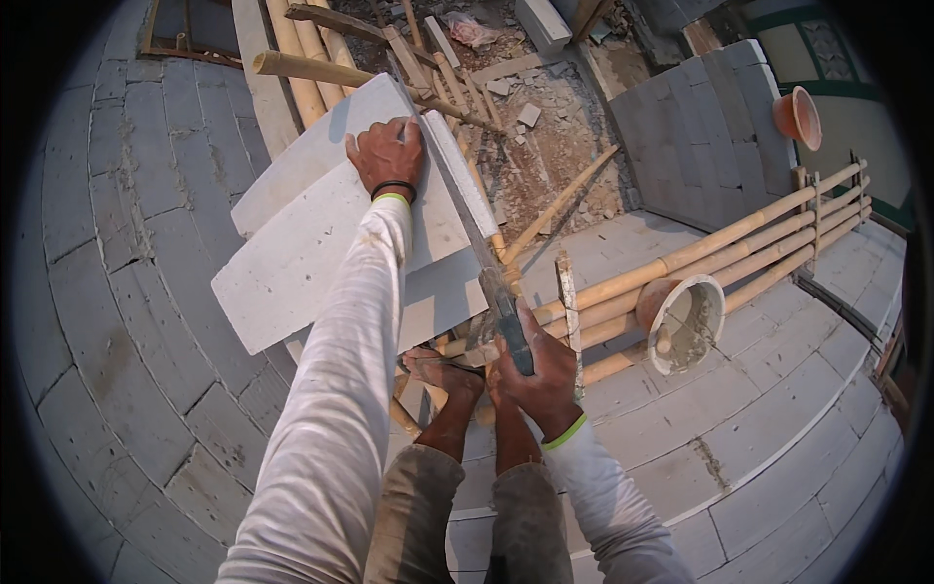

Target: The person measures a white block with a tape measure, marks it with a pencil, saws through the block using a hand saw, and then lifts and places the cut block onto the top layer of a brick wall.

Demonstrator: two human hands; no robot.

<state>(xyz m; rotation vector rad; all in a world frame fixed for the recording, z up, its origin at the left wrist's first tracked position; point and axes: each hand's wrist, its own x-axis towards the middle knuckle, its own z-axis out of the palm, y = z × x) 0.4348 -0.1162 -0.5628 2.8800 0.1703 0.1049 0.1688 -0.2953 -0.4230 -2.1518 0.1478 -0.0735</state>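
My left hand [387, 156] bears down on a pale lightweight concrete block [321, 258], its fingers curled over the far edge. A second pale block [302, 165] lies against it on the far left side. In my right hand [541, 375], closed round the dark handle, is a handsaw [504, 316]. Its blade runs away from me along the block's right end, beside a narrow strip of block [459, 170]. How deep the blade sits I cannot tell. Below the blocks, my feet [438, 375] stand by bamboo and wood pieces.
Bamboo rails [710, 253] run off to the right. An orange bucket [681, 326] with mortar stains stands beside them; another orange bucket [798, 119] is farther back. Block walls [126, 243] rise at left. Rubble [545, 127] and loose poles [311, 66] lie beyond.
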